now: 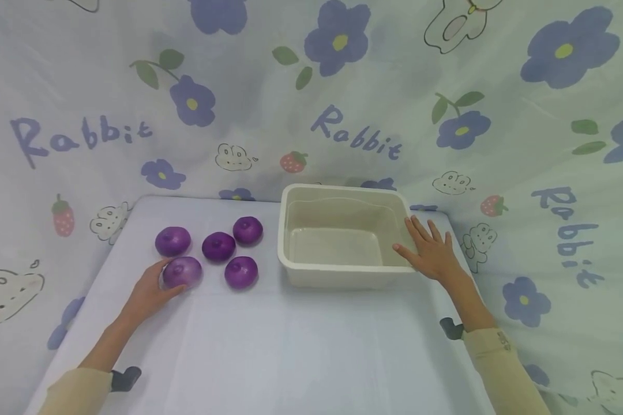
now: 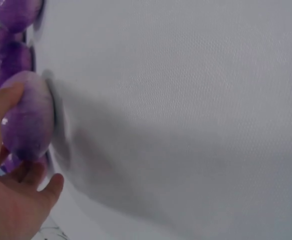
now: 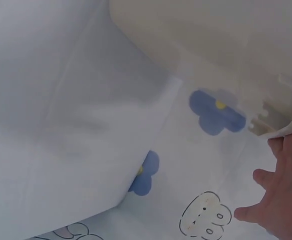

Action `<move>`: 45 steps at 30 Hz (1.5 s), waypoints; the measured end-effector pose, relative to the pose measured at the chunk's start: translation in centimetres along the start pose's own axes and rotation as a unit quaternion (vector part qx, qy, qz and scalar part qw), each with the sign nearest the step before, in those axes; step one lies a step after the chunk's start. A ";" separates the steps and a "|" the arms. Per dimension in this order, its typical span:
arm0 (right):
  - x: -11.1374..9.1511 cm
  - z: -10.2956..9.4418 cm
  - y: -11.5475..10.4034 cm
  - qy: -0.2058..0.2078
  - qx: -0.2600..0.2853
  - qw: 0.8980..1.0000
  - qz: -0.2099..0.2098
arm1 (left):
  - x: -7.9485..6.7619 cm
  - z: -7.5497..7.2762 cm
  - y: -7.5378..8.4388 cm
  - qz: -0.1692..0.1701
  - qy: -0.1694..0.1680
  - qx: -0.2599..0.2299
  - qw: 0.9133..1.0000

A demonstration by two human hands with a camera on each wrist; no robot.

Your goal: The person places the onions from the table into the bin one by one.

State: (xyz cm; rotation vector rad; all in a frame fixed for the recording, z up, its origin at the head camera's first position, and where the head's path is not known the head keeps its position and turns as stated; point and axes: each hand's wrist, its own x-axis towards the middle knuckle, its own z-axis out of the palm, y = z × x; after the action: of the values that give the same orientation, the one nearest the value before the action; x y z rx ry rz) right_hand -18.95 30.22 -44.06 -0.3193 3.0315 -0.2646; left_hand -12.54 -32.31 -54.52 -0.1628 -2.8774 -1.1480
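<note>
My left hand [image 1: 147,291] grips the paler red onion [image 1: 184,272] at the near left of a group of red onions, thumb on its near side and fingers round its far left. In the left wrist view the thumb and fingers lie against the same onion [image 2: 29,117]. Close behind it sits another onion [image 1: 173,241]; more onions [image 1: 241,272] lie to its right. With its fingers straight and spread, my right hand [image 1: 435,253] rests on the right rim of a cream plastic bin [image 1: 337,268]. Nothing lies inside the bin.
The white table [image 1: 301,346] ends at the printed cloth [image 1: 259,115] hanging behind and on both sides. The bin stands at the table's back, right of the onions [image 1: 218,246]. Dark straps [image 1: 126,378] show at both wrists.
</note>
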 end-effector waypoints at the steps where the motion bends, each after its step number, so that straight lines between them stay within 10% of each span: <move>1: 0.0 0.0 0.0 0.004 0.000 1.000 -0.001 | 0.0 0.0 -0.1 -0.001 0.000 0.002 1.000; 22: -0.2 0.3 -0.1 0.018 -0.016 1.000 0.004 | -1.0 -2.0 4.3 -0.038 0.016 -0.025 0.999; 33: -0.1 0.2 0.0 0.028 -0.020 0.999 -0.004 | 1.6 -3.5 10.7 0.005 0.014 -0.006 1.000; 45: 0.0 0.3 0.2 0.023 -0.022 0.999 -0.004 | 7.5 -2.6 20.0 0.073 -0.035 -0.073 0.994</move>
State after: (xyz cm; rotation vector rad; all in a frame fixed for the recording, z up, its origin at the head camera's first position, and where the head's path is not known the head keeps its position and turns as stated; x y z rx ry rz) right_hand -18.99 30.37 -44.35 -0.3322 3.0860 -0.2091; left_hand -17.78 -19.04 -38.39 -0.4184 -2.7836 -1.3489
